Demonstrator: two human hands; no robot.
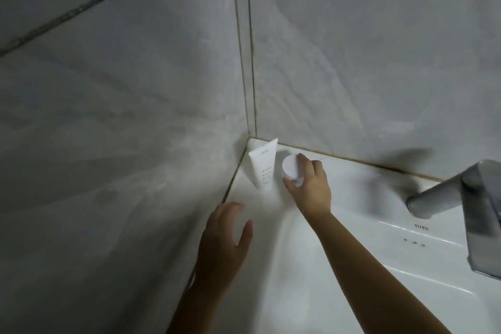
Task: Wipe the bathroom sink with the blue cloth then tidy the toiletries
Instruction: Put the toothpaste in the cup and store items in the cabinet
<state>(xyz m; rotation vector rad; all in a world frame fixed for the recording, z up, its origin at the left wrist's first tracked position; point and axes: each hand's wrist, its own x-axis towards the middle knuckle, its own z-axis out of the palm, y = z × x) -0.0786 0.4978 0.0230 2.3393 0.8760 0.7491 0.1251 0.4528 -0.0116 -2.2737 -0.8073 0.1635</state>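
Observation:
A white tube [262,165] stands upright in the back left corner of the white sink [352,184], leaning toward the tiled wall. Right beside it sits a small white round jar [290,167], and my right hand [309,184] is wrapped around the jar from the right, fingers on its lid edge and base. My left hand [225,238] hovers lower over the sink's left rim, fingers apart, holding nothing. No blue cloth is in view.
A chrome faucet [455,198] juts in from the right edge over the basin. Grey marbled tile walls [135,116] meet at the corner directly behind the toiletries. The basin's bowl slopes down at the lower middle.

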